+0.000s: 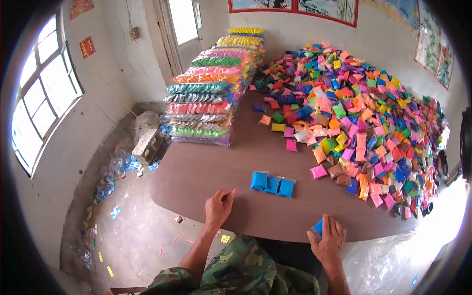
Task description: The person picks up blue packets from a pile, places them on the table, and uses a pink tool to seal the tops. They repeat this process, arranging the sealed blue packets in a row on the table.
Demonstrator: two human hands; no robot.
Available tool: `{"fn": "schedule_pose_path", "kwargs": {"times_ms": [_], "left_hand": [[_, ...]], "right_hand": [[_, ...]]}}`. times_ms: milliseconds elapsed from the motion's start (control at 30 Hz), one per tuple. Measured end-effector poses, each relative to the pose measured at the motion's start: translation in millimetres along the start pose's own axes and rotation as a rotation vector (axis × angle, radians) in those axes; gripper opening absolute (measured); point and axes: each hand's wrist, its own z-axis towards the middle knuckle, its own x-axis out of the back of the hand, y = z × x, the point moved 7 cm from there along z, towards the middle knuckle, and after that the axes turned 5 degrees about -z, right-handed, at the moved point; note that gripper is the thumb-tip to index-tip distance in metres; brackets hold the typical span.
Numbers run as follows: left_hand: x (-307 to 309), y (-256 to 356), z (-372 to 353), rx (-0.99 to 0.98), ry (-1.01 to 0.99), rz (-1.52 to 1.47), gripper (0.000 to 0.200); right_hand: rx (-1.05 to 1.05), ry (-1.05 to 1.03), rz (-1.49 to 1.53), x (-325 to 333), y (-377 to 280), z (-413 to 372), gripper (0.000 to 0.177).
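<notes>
My left hand (219, 209) is closed at the table's near edge, left of the blue packets. A small pointed pink piece (233, 191) sticks out from its fingertips; its kind is too small to make out. My right hand (328, 240) is at the near edge further right, its fingers wrapped round a blue packet (318, 227) that is partly hidden. Between and beyond my hands, three blue packets (272, 184) lie side by side in a row, touching or slightly overlapping, with clear plastic edges.
A large heap of small coloured packets (354, 128) covers the table's right side. Stacked clear bags of sorted packets (199, 108) stand at the back left. The brown table (196, 169) has a rounded left corner. Scraps and a concrete block (146, 146) are on the floor.
</notes>
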Motion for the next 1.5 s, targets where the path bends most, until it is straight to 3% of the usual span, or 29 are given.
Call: {"fn": "schedule_pose_path", "kwargs": {"times_ms": [133,533,633,733,933,1067,1200,1500], "left_hand": [[1.5,3.2,-0.7,-0.045,0.027,-0.01,0.013],[0.5,0.6,-1.2,-0.095,0.057,0.033,0.014],[-1.2,1.5,0.1,-0.097,0.062,0.036,0.014],[-0.9,0.6,-1.2,-0.106,0.06,0.045,0.014],[1.0,6.8,-1.6,-0.111,0.036,0.053,0.015],[1.8,5.8,-2.8,-0.115,0.042,0.027,0.015],[2.0,4.1,-3.6,-0.107,0.039,0.005,0.012],[-0.8,-2.9,-2.3,-0.106,0.066,-0.003,0.012]], "right_hand": [[0.165,0.051,-0.024,-6.6,9.6,-14.3,0.069],[0.077,0.022,-0.04,-18.5,8.7,-24.2,0.079],[-0.041,0.027,0.061,-24.0,17.7,-19.8,0.08],[0.02,0.103,-0.091,-28.1,-9.4,-27.1,0.081],[0.07,0.081,-0.094,-26.7,-9.1,-29.5,0.081],[-0.077,0.038,-0.003,-27.1,2.6,-13.1,0.082],[0.014,0.122,-0.136,-37.3,-44.6,-24.0,0.086],[0.086,0.208,0.047,-9.2,-40.5,-28.3,0.077]]}}
